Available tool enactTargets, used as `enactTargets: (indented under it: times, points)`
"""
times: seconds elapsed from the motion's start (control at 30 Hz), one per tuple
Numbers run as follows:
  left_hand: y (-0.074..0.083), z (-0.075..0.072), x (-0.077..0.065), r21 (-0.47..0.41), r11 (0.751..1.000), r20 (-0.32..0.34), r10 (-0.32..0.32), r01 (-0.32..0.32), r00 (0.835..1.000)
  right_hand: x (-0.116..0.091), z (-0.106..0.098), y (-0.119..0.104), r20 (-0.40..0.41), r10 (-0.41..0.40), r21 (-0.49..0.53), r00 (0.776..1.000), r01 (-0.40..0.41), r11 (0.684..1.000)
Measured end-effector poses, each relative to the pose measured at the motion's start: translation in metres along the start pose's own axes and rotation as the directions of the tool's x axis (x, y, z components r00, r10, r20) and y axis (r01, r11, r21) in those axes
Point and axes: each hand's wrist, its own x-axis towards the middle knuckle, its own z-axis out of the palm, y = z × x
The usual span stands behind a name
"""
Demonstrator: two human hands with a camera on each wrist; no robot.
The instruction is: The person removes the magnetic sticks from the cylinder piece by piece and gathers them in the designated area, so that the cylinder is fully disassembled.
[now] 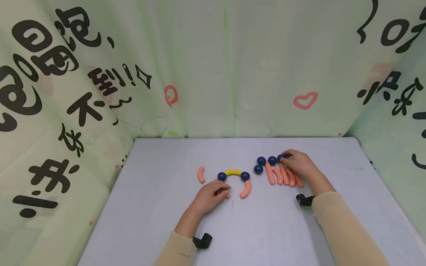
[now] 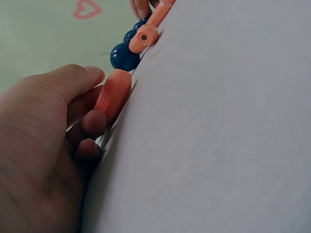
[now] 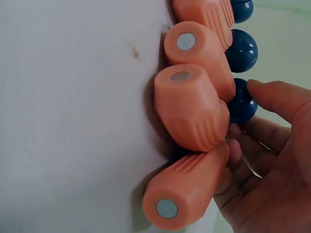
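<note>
My left hand (image 1: pixel 211 195) curls round an orange magnetic rod (image 2: pixel 115 94), its fingers hiding most of it in the head view. Just beyond lies a blue ball (image 1: pixel 221 176), joined by a curved yellow rod (image 1: pixel 233 172) to a second blue ball (image 1: pixel 244 176). From that second ball a curved orange rod (image 1: pixel 245 189) runs toward the front. Over at the right, my right hand (image 1: pixel 301 162) pinches a blue ball (image 3: pixel 243 100) between thumb and fingers, at the end of a row of balls. Beneath this hand several orange rods (image 1: pixel 270 173) lie side by side.
One curved orange rod (image 1: pixel 201 174) lies alone left of the joined pieces. Other loose blue balls (image 1: pixel 258 169) sit at the left of the rod group. A printed curtain (image 1: pixel 206 74) rises behind the white table (image 1: pixel 253 236) and along both sides.
</note>
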Motion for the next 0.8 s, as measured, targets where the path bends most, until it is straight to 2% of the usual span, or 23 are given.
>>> enactTargets:
  times: [0.3,0.5,0.8]
  points:
    - [0.001,-0.002,0.001,-0.102,0.993,-0.08,-0.072,0.063,0.994,-0.003,-0.004,-0.002,-0.015,-0.014,-0.004,1.0,0.014,1.0]
    - [-0.003,0.0,0.003,-0.164,0.984,-0.138,-0.088,0.065,0.987,-0.007,-0.004,-0.004,-0.064,-0.036,-0.002,0.997,0.036,0.999]
    - [0.001,0.0,0.004,-0.169,0.979,-0.18,-0.147,0.116,0.973,-0.027,0.002,-0.03,-0.119,-0.091,0.051,0.989,0.097,0.994]
